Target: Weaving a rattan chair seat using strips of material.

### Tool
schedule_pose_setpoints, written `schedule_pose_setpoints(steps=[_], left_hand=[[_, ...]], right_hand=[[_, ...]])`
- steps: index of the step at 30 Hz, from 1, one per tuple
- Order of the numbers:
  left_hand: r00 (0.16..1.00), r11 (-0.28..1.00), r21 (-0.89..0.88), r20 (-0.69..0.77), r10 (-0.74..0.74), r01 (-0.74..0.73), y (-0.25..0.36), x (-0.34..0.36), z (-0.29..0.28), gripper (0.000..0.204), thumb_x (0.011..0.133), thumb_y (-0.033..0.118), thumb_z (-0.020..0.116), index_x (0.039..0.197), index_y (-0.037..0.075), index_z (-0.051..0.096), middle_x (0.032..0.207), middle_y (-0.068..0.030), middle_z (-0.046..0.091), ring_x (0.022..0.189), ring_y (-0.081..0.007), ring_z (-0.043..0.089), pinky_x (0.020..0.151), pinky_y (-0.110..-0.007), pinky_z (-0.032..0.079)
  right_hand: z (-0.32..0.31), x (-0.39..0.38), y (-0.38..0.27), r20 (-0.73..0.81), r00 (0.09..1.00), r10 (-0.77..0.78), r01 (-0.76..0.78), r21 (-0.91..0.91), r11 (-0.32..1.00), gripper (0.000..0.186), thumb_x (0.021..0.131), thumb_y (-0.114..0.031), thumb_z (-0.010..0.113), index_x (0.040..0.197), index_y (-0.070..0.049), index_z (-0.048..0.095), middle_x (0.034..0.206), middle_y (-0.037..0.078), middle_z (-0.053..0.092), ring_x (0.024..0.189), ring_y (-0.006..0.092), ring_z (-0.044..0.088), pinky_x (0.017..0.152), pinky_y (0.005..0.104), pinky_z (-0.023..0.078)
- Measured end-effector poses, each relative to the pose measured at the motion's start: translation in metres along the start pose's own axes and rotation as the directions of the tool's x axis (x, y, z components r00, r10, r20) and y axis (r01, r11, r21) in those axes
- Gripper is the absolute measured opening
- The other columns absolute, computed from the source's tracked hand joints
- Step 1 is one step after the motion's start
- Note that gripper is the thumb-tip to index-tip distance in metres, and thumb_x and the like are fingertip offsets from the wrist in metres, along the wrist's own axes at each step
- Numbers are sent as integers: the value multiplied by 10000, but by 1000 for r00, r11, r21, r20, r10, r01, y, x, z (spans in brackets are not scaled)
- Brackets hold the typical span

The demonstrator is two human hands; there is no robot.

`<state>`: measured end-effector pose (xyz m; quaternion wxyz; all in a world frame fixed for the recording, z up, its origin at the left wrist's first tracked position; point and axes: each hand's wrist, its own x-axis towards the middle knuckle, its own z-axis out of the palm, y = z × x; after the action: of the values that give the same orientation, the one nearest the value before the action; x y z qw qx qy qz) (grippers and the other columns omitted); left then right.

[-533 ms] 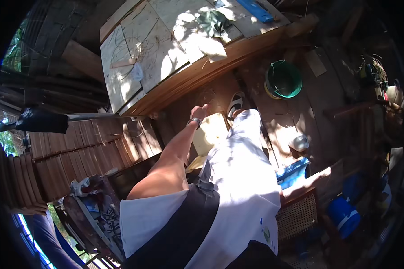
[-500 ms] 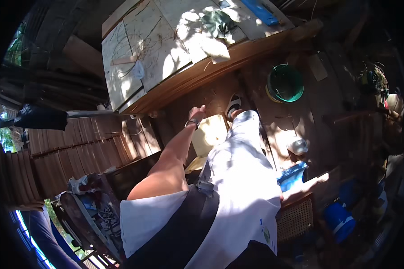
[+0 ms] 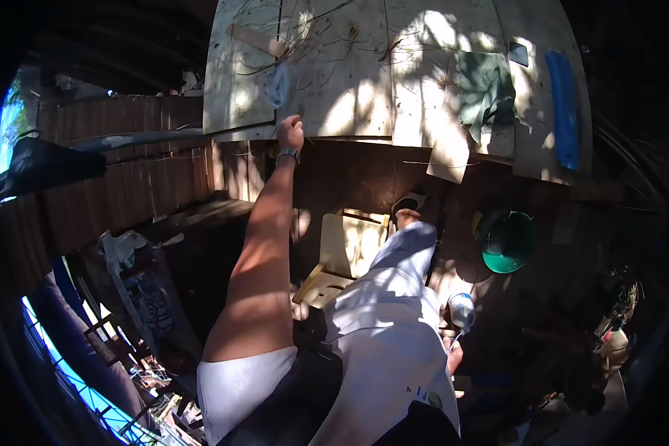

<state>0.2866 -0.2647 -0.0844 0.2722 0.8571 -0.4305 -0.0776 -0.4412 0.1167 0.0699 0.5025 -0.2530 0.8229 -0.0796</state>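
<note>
My left hand (image 3: 291,134), with a watch on its wrist, is at the front edge of a pale wooden tabletop (image 3: 342,89). Its fingers are curled; whether they grip the edge or something small I cannot make out. A clear plastic bag (image 3: 278,85) lies on the boards just beyond it. Low on the right side, my right hand (image 3: 453,357) is partly hidden behind my white clothing, close to a white and blue rounded container (image 3: 462,311). Its fingers are too small and shadowed to read.
Below the table stands a yellow seat (image 3: 343,245) beside my sandalled foot (image 3: 409,204). A green bucket (image 3: 507,241) is on the right. On the tabletop lie a dark green cloth (image 3: 490,93), a blue strip (image 3: 563,111) and dry stalks. Stacked brown slabs (image 3: 119,178) line the left.
My left hand has moved from above the yellow seat up to the table edge. My right hand, stretched out to the right before, is now nearer my body. The whole view has turned.
</note>
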Motion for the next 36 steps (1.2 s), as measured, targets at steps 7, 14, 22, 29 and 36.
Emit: schedule_pose_setpoints(steps=[7, 14, 22, 29, 36], left_hand=[[973, 971, 150, -162, -162, 186, -40, 131, 31, 176, 842, 121, 590, 946, 107, 732, 901, -115, 716, 862, -307, 679, 761, -386, 533], [972, 910, 344, -44, -229, 230, -55, 165, 47, 207, 817, 197, 626, 966, 126, 752, 965, -117, 724, 902, -300, 689, 819, -399, 546], [932, 808, 469, -119, -343, 357, -68, 193, 44, 219, 809, 302, 666, 956, 170, 760, 963, -122, 725, 907, -298, 700, 823, -401, 562], [963, 768, 592, -49, -266, 243, -47, 192, 32, 212, 790, 320, 675, 922, 175, 756, 983, -110, 723, 918, -305, 698, 814, -427, 564], [800, 484, 750, 100, 591, -451, -98, 206, -45, 169, 885, 296, 638, 956, 155, 698, 781, -136, 694, 670, -313, 679, 589, -386, 553]], right_hand=[[-4, 38, -72, 92, 995, 46, -34, -127, 991, 302, 887, -270, 704, 779, 3, 638, 602, 52, 572, 561, 148, 472, 552, 360, 397], [-2, 62, -128, 128, 979, 159, -104, -357, 928, 336, 875, -302, 711, 773, 7, 628, 601, 50, 570, 561, 145, 479, 547, 360, 402], [1, 52, -163, 99, 960, 263, -177, -513, 840, 376, 861, -338, 720, 766, 11, 617, 601, 49, 569, 561, 142, 487, 542, 359, 408], [7, 8, -160, 25, 933, 359, -287, -549, 785, 407, 851, -365, 726, 761, 14, 609, 601, 47, 567, 561, 139, 493, 537, 359, 412], [42, -10, -109, 4, 994, 113, -109, -211, 971, 415, 925, -368, 645, 708, -14, 652, 614, 133, 607, 566, 243, 561, 596, 391, 441]])
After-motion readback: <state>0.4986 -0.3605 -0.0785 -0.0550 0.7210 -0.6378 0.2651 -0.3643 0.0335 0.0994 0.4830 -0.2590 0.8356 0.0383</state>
